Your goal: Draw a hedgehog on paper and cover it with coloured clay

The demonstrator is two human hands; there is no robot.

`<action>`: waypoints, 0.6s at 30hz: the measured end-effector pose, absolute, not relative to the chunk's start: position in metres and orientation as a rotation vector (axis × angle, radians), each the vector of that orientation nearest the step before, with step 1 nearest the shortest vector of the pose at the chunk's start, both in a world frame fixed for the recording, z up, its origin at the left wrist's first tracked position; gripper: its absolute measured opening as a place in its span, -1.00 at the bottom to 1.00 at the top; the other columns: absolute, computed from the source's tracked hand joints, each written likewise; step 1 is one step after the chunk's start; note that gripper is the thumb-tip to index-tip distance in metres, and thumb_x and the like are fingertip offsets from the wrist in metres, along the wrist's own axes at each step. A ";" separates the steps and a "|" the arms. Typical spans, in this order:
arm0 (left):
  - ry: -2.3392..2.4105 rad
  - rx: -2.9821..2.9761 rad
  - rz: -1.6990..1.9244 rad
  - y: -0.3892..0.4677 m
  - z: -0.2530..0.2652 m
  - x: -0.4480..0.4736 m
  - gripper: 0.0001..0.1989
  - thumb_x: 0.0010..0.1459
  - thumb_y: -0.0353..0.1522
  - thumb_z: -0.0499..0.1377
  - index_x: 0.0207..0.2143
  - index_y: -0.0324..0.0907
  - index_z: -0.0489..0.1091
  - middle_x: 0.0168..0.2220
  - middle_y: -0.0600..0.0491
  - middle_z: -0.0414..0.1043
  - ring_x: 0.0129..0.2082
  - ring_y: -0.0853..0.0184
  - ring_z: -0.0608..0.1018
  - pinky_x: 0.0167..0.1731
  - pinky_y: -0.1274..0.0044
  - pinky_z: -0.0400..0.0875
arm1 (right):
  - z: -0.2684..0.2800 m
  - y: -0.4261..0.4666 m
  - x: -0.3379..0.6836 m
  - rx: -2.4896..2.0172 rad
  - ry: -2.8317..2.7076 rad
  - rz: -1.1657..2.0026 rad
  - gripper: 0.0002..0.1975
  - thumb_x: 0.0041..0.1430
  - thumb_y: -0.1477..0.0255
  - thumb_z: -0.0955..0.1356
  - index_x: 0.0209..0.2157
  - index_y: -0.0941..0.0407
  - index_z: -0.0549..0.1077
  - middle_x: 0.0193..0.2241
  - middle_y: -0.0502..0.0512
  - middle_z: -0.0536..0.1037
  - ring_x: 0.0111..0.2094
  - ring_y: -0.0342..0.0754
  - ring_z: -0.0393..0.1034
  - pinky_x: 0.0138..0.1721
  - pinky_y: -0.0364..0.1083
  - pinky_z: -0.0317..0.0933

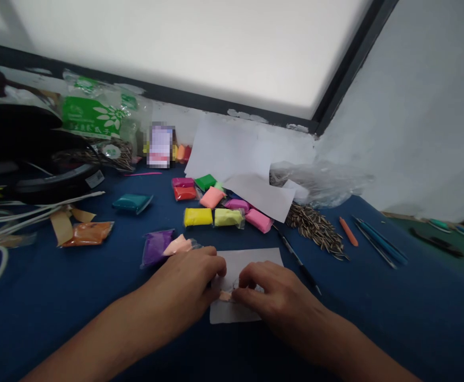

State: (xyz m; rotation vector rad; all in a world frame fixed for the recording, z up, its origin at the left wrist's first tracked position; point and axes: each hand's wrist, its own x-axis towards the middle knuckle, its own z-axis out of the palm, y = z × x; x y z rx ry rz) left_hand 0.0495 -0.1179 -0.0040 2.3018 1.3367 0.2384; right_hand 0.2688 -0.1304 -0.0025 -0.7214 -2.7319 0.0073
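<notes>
A small white sheet of paper (pixel 235 315) lies on the blue tabletop, with a small strip of peach modelling clay (pixel 226 296) on it. My left hand (pixel 187 278) comes in from the left, its fingers curled and its thumb at the clay's left end. From the other side my right hand (pixel 271 289) pinches at the clay's right end with thumb and forefinger. Faint marks on the paper are partly covered by my fingers. Just beyond my left hand lie an opened packet of peach clay (pixel 179 245) and a purple clay packet (pixel 157 248).
Several coloured clay packets, one yellow (pixel 198 217), lie ahead. A pen (pixel 297 258) is right of the paper, near sunflower seeds (pixel 317 228), an orange stick (pixel 348 232) and blue tweezers (pixel 381 244). White cables (pixel 1 217) and an orange packet (pixel 90 233) lie left.
</notes>
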 end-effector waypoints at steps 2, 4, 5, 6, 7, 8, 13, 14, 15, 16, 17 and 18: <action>1.331 2.298 0.244 -0.118 -0.003 0.050 -0.84 0.14 -0.47 0.19 -0.24 -0.15 0.54 -0.25 0.01 0.52 -0.28 0.15 0.56 -0.27 0.36 0.36 | -0.006 -0.130 0.269 -0.721 -2.715 -0.004 -0.83 0.34 0.63 0.30 -0.28 0.19 0.52 -0.33 0.11 0.50 -0.39 -0.08 0.29 -0.39 -0.10 0.10; 1.322 2.295 0.253 -0.119 -0.002 0.050 -0.82 0.15 -0.48 0.18 -0.22 -0.15 0.54 -0.24 0.01 0.52 -0.27 0.16 0.56 -0.27 0.36 0.36 | -0.008 -0.129 0.268 -0.740 -2.698 -0.014 -0.82 0.35 0.63 0.29 -0.30 0.19 0.51 -0.35 0.10 0.50 -0.41 -0.08 0.28 -0.40 -0.10 0.08; 1.314 2.287 0.267 -0.119 -0.002 0.050 -0.80 0.15 -0.49 0.17 -0.20 -0.15 0.54 -0.24 0.02 0.52 -0.26 0.17 0.56 -0.26 0.37 0.36 | -0.008 -0.129 0.268 -0.753 -2.695 -0.013 -0.81 0.35 0.64 0.28 -0.31 0.19 0.50 -0.36 0.09 0.50 -0.42 -0.09 0.28 -0.40 -0.10 0.08; 1.305 2.273 0.284 -0.120 -0.002 0.050 -0.79 0.15 -0.50 0.16 -0.20 -0.14 0.54 -0.24 0.03 0.52 -0.26 0.19 0.56 -0.26 0.39 0.36 | -0.008 -0.129 0.268 -0.764 -2.694 -0.013 -0.80 0.35 0.64 0.28 -0.31 0.18 0.49 -0.36 0.09 0.51 -0.42 -0.09 0.28 -0.41 -0.11 0.08; 1.293 2.254 0.303 -0.121 -0.002 0.050 -0.79 0.14 -0.50 0.17 -0.21 -0.14 0.54 -0.25 0.04 0.52 -0.26 0.20 0.56 -0.27 0.41 0.36 | -0.008 -0.129 0.267 -0.776 -2.695 -0.017 -0.80 0.35 0.64 0.27 -0.32 0.18 0.49 -0.36 0.08 0.51 -0.42 -0.09 0.29 -0.41 -0.11 0.07; 1.280 2.234 0.322 -0.121 -0.003 0.050 -0.81 0.14 -0.50 0.17 -0.23 -0.13 0.53 -0.26 0.05 0.51 -0.27 0.22 0.55 -0.28 0.42 0.35 | -0.008 -0.129 0.267 -0.784 -2.694 -0.025 -0.79 0.35 0.64 0.26 -0.33 0.18 0.48 -0.36 0.08 0.51 -0.43 -0.10 0.28 -0.41 -0.11 0.07; 1.257 2.197 0.351 -0.122 -0.010 0.051 -0.94 0.13 -0.44 0.21 -0.39 -0.14 0.47 -0.33 0.09 0.46 -0.34 0.27 0.50 -0.36 0.46 0.29 | -0.011 -0.131 0.264 -0.816 -2.632 -0.063 -0.73 0.37 0.62 0.22 -0.37 0.17 0.47 -0.38 0.09 0.50 -0.44 -0.08 0.27 -0.40 -0.09 0.07; 1.260 2.201 0.352 -0.122 -0.011 0.052 -0.94 0.13 -0.44 0.21 -0.40 -0.14 0.46 -0.33 0.09 0.45 -0.35 0.27 0.49 -0.37 0.46 0.28 | -0.012 -0.132 0.264 -0.822 -2.616 -0.059 -0.73 0.37 0.62 0.22 -0.37 0.17 0.47 -0.39 0.10 0.50 -0.43 -0.07 0.27 -0.39 -0.09 0.07; 1.263 2.203 0.352 -0.121 -0.012 0.052 -0.94 0.14 -0.44 0.21 -0.40 -0.13 0.45 -0.33 0.10 0.45 -0.35 0.26 0.48 -0.38 0.46 0.27 | -0.012 -0.132 0.263 -0.832 -2.604 -0.054 -0.74 0.37 0.61 0.22 -0.37 0.18 0.47 -0.39 0.11 0.50 -0.43 -0.07 0.28 -0.39 -0.08 0.08; 1.265 2.204 0.355 -0.120 -0.013 0.053 -0.94 0.13 -0.44 0.21 -0.41 -0.13 0.45 -0.34 0.10 0.44 -0.35 0.27 0.47 -0.39 0.46 0.26 | -0.013 -0.132 0.263 -0.838 -2.597 -0.050 -0.74 0.36 0.62 0.22 -0.37 0.18 0.47 -0.40 0.11 0.49 -0.43 -0.06 0.28 -0.38 -0.08 0.08; 1.266 2.203 0.356 -0.120 -0.013 0.053 -0.94 0.13 -0.44 0.21 -0.41 -0.13 0.44 -0.35 0.11 0.43 -0.36 0.27 0.47 -0.39 0.46 0.25 | -0.014 -0.132 0.262 -0.843 -2.596 -0.048 -0.74 0.36 0.62 0.22 -0.38 0.18 0.47 -0.41 0.11 0.49 -0.43 -0.06 0.28 -0.38 -0.08 0.08; 1.267 2.201 0.359 -0.120 -0.013 0.054 -0.93 0.12 -0.44 0.22 -0.42 -0.14 0.43 -0.36 0.11 0.43 -0.37 0.28 0.46 -0.40 0.46 0.24 | -0.015 -0.132 0.262 -0.845 -2.598 -0.051 -0.73 0.36 0.61 0.23 -0.39 0.18 0.46 -0.41 0.11 0.48 -0.43 -0.06 0.27 -0.38 -0.07 0.07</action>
